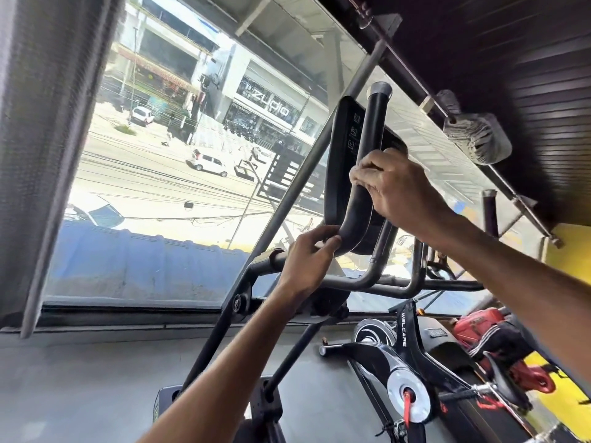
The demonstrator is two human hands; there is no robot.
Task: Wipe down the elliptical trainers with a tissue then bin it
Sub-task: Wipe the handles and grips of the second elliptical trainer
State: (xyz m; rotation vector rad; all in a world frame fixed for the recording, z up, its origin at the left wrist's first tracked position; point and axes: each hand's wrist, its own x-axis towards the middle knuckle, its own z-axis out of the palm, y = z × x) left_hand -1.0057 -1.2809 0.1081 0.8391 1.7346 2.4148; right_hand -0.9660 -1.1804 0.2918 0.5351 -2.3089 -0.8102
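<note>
Head camera view, tilted. At the centre is the dark console (341, 155) of an elliptical trainer (377, 276), seen against a large window (179, 148) that looks out on a sunlit street.

A black padded handlebar (372, 129) rises just in front of the console, then bends away beneath it. The right hand (395, 190) is on the upright part of this bar, level with the console's middle, with its fingers curled together round the padding. The left hand (307, 255) is just below the console, its fingers and thumb clamped on the bar's lower bend. Whether a tissue lies under either hand cannot be told.

Below and to the right of the console stands a black exercise bike (403, 343) marked WELCARE, with a red bag (476, 326) beyond it. Far to the left of the console hangs a grey curtain (44, 123).
</note>
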